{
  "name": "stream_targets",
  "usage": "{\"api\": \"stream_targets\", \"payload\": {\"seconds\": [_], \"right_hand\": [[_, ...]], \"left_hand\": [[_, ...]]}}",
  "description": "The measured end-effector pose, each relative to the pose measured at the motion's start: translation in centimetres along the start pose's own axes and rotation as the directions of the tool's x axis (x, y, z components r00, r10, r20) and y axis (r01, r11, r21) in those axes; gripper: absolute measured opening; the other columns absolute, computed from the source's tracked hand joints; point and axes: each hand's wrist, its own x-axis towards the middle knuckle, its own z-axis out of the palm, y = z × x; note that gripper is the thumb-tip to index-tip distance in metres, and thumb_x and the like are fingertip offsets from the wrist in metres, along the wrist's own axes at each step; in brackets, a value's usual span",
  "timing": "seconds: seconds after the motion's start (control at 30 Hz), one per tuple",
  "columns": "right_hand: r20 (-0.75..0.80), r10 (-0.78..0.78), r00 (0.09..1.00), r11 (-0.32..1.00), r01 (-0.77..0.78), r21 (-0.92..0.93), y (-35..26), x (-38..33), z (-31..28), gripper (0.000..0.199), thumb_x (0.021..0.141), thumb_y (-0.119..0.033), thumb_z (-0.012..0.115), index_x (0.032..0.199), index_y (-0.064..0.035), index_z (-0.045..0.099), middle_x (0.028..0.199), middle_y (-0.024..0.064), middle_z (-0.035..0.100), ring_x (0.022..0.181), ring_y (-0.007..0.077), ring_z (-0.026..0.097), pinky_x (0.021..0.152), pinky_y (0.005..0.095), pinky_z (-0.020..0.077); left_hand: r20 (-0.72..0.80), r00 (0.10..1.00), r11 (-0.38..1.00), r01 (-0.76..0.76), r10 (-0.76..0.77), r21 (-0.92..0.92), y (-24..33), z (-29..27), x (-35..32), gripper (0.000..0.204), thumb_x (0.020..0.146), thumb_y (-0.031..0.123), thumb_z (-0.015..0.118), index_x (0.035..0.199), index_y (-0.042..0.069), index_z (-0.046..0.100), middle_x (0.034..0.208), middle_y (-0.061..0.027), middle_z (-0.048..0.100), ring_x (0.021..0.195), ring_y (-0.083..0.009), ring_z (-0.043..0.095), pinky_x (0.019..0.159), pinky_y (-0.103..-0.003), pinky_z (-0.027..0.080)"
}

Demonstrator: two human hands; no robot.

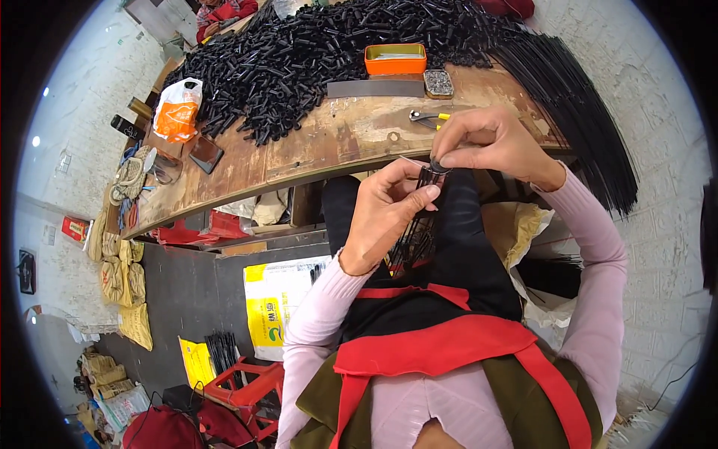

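Note:
My left hand [384,213] is closed around a thin bundle of black rods [419,224] that hangs down in front of my lap. Just above it, my right hand [486,141] pinches a small black round cap [438,164] onto the top ends of the bundle. Both hands are at the near edge of a worn wooden workbench [329,142]. A big heap of short black tubes [314,52] covers the far part of the bench.
An orange tin [396,58], a grey flat bar [374,88], a small tray [438,83] and yellow-handled pliers [426,117] lie beyond my hands. Long black rods [576,97] fan off the right end. An orange bag [176,112] sits left. Sacks and a red stool [247,385] stand on the floor. Another person [221,13] sits far back.

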Motion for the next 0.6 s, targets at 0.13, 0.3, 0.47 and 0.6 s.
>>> {"api": "stream_targets", "payload": {"seconds": [0.13,0.3,0.47,0.6], "right_hand": [[-0.029,-0.097,0.995,0.987,0.092,-0.133,-0.3,0.1,0.7,0.012,0.079,0.002,0.074,0.088,0.0019,0.067,0.097,0.0097,0.067,0.093,0.0167,0.062,0.086,0.0296,0.0487],[-0.048,-0.345,0.937,0.887,0.309,-0.344,1.0,-0.3,1.5,0.018,0.072,0.002,0.078,0.083,-0.0026,0.065,0.095,0.0092,0.068,0.094,0.0218,0.062,0.087,0.0336,0.0463],[-0.136,-0.428,0.894,0.854,0.350,-0.385,0.7,-1.6,1.9,0.021,0.070,0.000,0.080,0.082,-0.0041,0.064,0.092,0.0085,0.069,0.096,0.0223,0.061,0.092,0.0354,0.0436],[-0.145,-0.381,0.913,0.884,0.314,-0.345,0.8,-2.1,1.5,0.021,0.070,0.001,0.079,0.085,-0.0032,0.065,0.093,0.0091,0.069,0.097,0.0227,0.061,0.092,0.0355,0.0437]], "left_hand": [[-0.025,1.000,1.000,0.003,-0.003,-0.031,-0.1,-0.1,-0.3,0.013,0.090,0.000,0.067,0.103,-0.001,0.064,0.097,-0.0040,0.068,0.083,-0.0072,0.062,0.073,-0.025,0.054],[-0.023,0.998,0.997,0.059,-0.061,-0.050,0.0,0.1,0.0,0.014,0.088,-0.001,0.068,0.101,-0.001,0.065,0.096,-0.0044,0.067,0.082,-0.0075,0.061,0.074,-0.025,0.054],[-0.058,0.997,0.969,0.035,-0.050,-0.244,-0.6,0.7,-0.2,0.015,0.088,0.000,0.069,0.102,-0.002,0.065,0.093,-0.0050,0.068,0.081,-0.0100,0.064,0.076,-0.025,0.054],[-0.039,0.994,0.937,0.081,-0.100,-0.340,-1.4,0.3,-0.2,0.020,0.088,0.004,0.070,0.107,-0.003,0.066,0.093,-0.0079,0.070,0.082,-0.0126,0.066,0.079,-0.025,0.054]]}}
